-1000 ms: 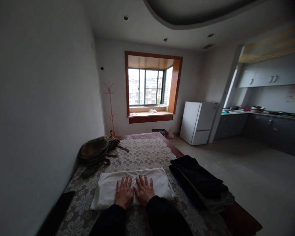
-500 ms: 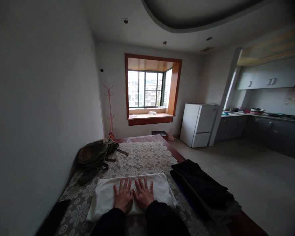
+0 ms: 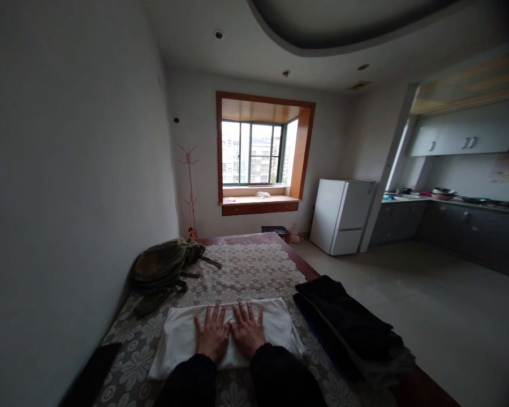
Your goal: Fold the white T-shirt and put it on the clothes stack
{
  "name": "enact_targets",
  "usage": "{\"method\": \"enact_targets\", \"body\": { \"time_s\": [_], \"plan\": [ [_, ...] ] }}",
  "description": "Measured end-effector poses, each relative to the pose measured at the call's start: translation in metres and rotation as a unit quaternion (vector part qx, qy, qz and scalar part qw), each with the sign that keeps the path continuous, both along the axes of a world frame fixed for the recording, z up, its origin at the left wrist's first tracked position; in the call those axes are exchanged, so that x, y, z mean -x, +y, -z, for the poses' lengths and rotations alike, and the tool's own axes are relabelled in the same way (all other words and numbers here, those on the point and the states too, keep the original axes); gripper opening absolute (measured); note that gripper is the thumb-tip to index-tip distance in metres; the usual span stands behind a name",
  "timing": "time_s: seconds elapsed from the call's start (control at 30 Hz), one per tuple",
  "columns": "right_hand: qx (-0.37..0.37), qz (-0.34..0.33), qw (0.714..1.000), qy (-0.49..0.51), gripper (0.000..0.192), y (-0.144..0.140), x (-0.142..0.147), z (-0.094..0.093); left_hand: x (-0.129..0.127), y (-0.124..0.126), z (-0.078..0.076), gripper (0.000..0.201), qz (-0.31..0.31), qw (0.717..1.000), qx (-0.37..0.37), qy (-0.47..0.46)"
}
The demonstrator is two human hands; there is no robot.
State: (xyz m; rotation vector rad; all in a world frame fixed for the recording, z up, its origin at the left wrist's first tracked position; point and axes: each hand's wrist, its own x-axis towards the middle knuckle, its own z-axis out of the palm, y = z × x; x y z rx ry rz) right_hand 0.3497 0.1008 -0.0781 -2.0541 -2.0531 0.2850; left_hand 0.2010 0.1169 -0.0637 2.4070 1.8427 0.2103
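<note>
White folded cloth point(image 3: 224, 339) flat on flower-patterned bedcover point(image 3: 246, 271), beside dark stacked clothes point(image 3: 348, 322). Left hand point(image 3: 212, 337) and right hand point(image 3: 247, 332) side by side, palms down, fingers spread, gripping nothing. Smoothing stage, apparently; outward, even pressure called for.

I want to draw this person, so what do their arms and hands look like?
Both arms wear long, dark, loose sleeves that look black and reach down to the wrists. The left hand and the right hand are bare: no gloves, and no rings or watch can be made out in the dim light. The fingers are slim. No pattern or marking shows on the sleeves.
</note>
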Motion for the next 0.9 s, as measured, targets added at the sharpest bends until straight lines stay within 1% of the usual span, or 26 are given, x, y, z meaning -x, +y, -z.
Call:
{"method": "enact_targets", "body": {
  "time_s": [0.23,0.37,0.6,0.73,0.9],
  "plan": [
    [-0.011,0.012,1.0,-0.007,0.064,-0.009,-0.001,0.001,0.006,-0.008,0.002,0.063,-0.009,1.0,-0.013,0.007],
    [-0.009,0.026,0.999,-0.023,0.066,-0.016,-0.005,0.001,0.012,-0.014,0.003,0.064,-0.014,1.0,-0.028,0.002],
    [-0.01,0.039,0.999,-0.026,0.069,-0.022,-0.014,0.006,0.026,-0.025,0.005,0.066,-0.027,0.999,-0.031,0.009],
    [-0.006,0.075,0.996,-0.046,0.071,-0.025,-0.021,0.011,0.035,-0.031,0.003,0.067,-0.037,0.999,-0.023,0.011],
    [0.0,0.107,0.991,-0.076,0.072,-0.027,-0.039,0.017,0.047,-0.034,-0.002,0.07,-0.049,0.999,-0.01,0.01]
  ]
}}
